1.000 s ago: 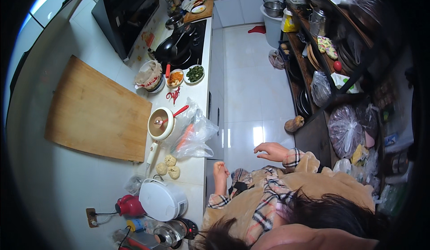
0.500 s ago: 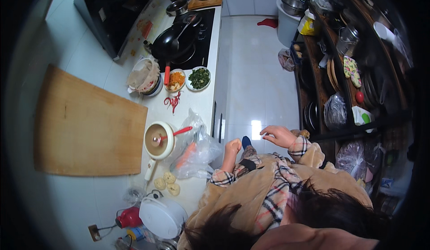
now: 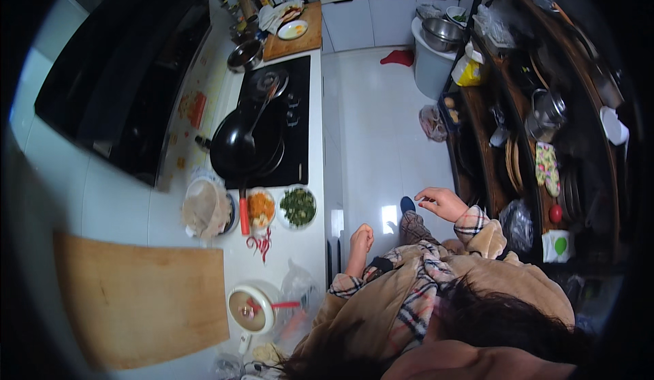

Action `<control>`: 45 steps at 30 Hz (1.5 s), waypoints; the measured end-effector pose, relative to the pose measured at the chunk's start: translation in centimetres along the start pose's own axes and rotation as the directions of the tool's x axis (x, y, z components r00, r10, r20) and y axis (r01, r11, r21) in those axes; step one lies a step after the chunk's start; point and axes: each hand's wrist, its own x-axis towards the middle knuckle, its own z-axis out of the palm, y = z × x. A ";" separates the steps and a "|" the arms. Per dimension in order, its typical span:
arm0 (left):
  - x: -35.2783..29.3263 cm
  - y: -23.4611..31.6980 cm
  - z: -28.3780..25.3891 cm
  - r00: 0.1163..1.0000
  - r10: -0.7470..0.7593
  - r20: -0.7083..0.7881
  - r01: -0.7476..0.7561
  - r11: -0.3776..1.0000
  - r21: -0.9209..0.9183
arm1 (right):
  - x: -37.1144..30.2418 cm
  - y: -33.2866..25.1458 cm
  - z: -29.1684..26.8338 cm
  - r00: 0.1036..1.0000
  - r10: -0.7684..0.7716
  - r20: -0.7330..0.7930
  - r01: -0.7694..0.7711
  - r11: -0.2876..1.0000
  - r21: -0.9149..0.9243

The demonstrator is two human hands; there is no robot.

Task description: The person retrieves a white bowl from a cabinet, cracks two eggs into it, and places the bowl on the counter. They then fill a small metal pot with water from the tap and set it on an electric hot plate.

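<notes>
My left hand (image 3: 361, 240) hangs beside the counter's front edge with its fingers curled in, and nothing shows in it. Over the floor, my right hand (image 3: 441, 204) is held out with its fingers apart and holds nothing. Neither hand touches anything. To the left, on the counter, are a plate of chopped greens (image 3: 298, 207), a plate of orange shreds (image 3: 261, 207) and some red chilli strips (image 3: 259, 244). A black wok (image 3: 235, 145) with a ladle in it sits on the black stove (image 3: 300, 117). Nearer me is a lidded cream pot (image 3: 251, 309).
A dark shelf rack (image 3: 487, 152) with pans and bags runs along the right. Grey-white floor (image 3: 368, 121) lies between it and the counter. A white bin (image 3: 430, 66) topped by metal bowls stands far right. A wooden board (image 3: 143, 298) leans at left.
My view has moved forward along the counter, so the stove and plates appear lower and the sink has come into view. Both hands keep much the same pose.
</notes>
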 end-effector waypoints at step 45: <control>72.3 42.0 -2.2 0.876 0.188 -0.444 -0.143 0.981 0.133 | 94.4 18.4 -43.2 0.875 -0.229 -0.427 0.212 0.973 -0.088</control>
